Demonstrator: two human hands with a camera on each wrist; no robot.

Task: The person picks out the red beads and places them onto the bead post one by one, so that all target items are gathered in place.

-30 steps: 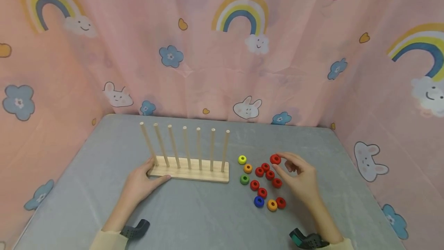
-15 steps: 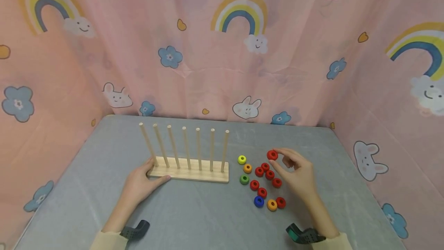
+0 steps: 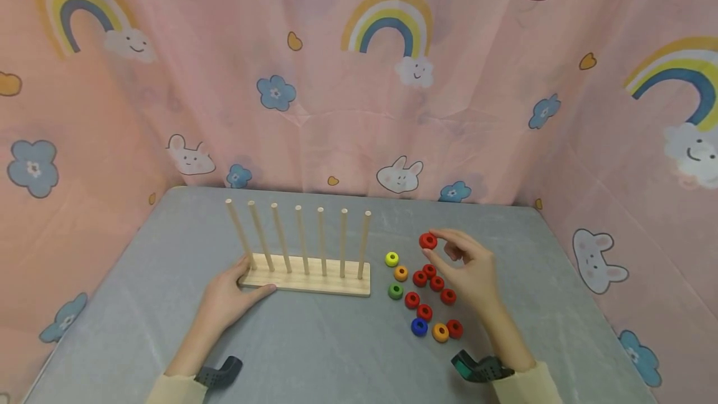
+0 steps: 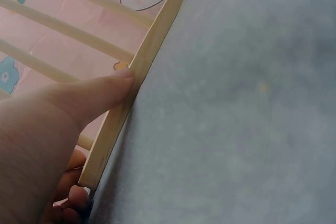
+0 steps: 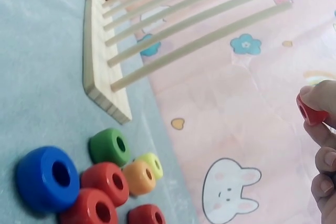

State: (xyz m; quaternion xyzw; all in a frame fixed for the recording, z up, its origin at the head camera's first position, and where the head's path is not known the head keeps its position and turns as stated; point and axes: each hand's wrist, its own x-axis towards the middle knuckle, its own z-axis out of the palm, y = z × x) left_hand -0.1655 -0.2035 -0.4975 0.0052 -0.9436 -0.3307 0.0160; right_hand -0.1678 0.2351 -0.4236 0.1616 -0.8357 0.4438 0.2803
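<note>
My right hand (image 3: pixel 470 270) pinches a red bead (image 3: pixel 428 241) between thumb and forefinger, raised above the other beads. The same red bead (image 5: pixel 311 113) appears at the edge of the right wrist view, its hole facing sideways. On the left, my left hand (image 3: pixel 225 297) grips the left end of a wooden peg rack (image 3: pixel 314 283), thumb along the front edge and fingers curled behind. In the left wrist view the thumb presses the rack's edge (image 4: pixel 121 103). Several bare upright pegs (image 3: pixel 322 242) stand in a row on the rack.
Loose beads lie right of the rack: several red ones (image 3: pixel 412 300), a yellow (image 3: pixel 392 259), a green (image 3: pixel 395 291), a blue (image 3: pixel 419 327) and two orange, one (image 3: pixel 440 332) near the front. A pink patterned curtain (image 3: pixel 359 111) surrounds the grey table (image 3: pixel 314 354).
My right hand has moved left and upward with the red bead, toward the rack. The left hand and the rack have stayed in place.
</note>
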